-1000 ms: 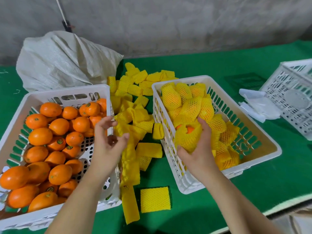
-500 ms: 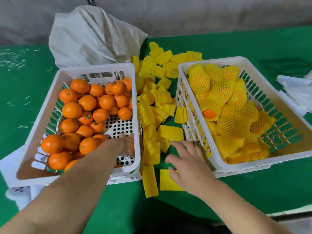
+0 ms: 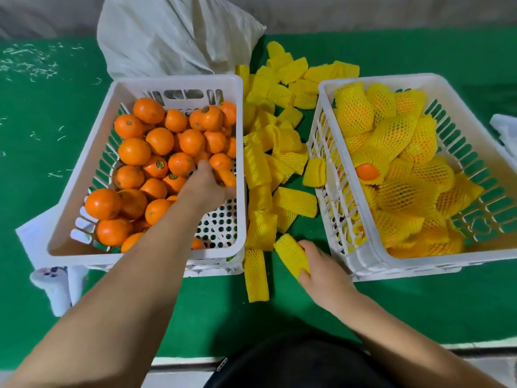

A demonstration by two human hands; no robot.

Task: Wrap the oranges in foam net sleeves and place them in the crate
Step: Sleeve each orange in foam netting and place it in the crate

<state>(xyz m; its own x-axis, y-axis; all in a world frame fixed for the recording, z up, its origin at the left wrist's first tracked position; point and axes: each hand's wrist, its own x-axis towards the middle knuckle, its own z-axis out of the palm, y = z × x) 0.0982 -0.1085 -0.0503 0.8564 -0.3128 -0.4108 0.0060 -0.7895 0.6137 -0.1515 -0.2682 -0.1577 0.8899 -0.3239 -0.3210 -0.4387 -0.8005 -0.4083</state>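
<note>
Both hands have advanced since the earlier frame: the left hand now reaches deeper into the left crate, fingers curled round an orange by its right wall, while the right hand has closed on a foam sleeve and lifted it off the green table near the front edge. Fetching fruit and net together probably lets the wrapping start at once.

Loose sleeves lie strewn between the crates, toward the table's back edge. The right crate holds wrapped oranges, one half-bare. A white sack slumps behind the left crate. That crate's right wall stands between the gripped orange and the sleeve, so the fruit must be lifted over it.
</note>
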